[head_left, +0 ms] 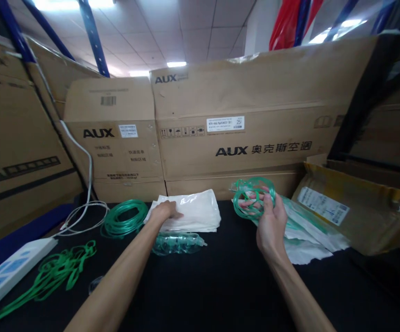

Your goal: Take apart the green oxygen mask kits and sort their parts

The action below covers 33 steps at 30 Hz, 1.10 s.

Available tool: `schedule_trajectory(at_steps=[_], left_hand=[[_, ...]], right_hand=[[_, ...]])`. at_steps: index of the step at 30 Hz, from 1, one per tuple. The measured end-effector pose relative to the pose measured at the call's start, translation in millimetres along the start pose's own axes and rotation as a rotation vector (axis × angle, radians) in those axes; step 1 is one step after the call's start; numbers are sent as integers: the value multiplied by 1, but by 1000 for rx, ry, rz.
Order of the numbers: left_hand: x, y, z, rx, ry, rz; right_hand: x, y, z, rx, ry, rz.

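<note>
My left hand [165,211] is on a stack of white pouches [200,210], its fingers bent and pressed together at the top pouch, their tips partly hidden. Just in front of the stack lie clear green plastic masks [179,243]. A coil of green tubing [126,217] rests to the left of the pouches. My right hand [271,219] is closed around another coil of clear green tubing [244,205], raised above the black table. Behind and right of that hand lie filled pouches [303,230] with green tubing showing through.
Green elastic straps [55,269] lie at the left beside a white power strip [9,276] with a looped white cable [88,175]. An opened cardboard box [352,207] stands at the right. Large cardboard panels [248,133] wall off the back of the black table [207,295].
</note>
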<state>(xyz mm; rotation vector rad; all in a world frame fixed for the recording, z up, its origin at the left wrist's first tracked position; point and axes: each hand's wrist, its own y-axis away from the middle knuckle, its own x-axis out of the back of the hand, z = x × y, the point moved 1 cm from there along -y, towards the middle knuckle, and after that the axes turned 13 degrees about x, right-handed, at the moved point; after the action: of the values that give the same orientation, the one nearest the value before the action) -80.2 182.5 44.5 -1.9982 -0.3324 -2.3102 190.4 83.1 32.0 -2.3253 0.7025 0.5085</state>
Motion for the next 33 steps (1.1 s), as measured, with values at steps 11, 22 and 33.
schedule_trajectory(at_steps=[11, 22, 33], left_hand=[[-30, 164, -8, -292, 737, 74], [-117, 229, -14, -279, 575, -127], [-81, 216, -17, -378, 450, -104]], right_hand=[[69, 60, -68, -737, -20, -151], [82, 115, -31, -921, 194, -508], [74, 103, -31, 134, 668, -1075]])
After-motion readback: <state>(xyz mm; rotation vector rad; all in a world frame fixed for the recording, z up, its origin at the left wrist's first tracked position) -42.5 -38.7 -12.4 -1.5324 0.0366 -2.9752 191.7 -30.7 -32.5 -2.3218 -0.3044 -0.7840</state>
